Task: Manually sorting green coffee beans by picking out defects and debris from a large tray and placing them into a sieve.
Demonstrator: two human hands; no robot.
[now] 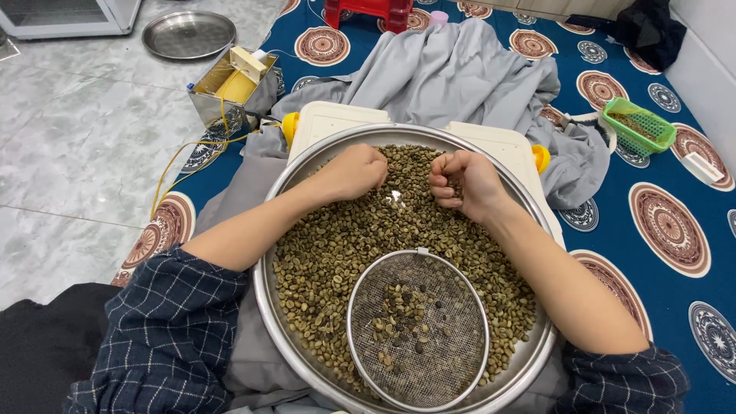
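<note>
We see a large round metal tray (270, 307) in the middle of the frame, filled with greenish coffee beans (337, 245). Our left hand (354, 172) rests on the beans in the upper middle part of the tray, and its fingers are curled into a loose fist; we cannot tell if some beans are inside it. Our right hand (464, 182) is just beside it, a little to the right, also on the beans, with the fingers (443, 184) bent inward and closed narrow, pinching at a few beans. In the lower part of the tray lies a round wire sieve (418, 330), and a small amount of darker beans is inside it. Under the tray is a white board (337, 119) with yellow knobs, and behind it a grey cloth (460, 77) lies on a blue patterned mat (667, 222). In the upper right of the frame stands a green basket (639, 126). In the upper left we see a metal plate (188, 34) on the floor and a small metal box (230, 88) near it.
</note>
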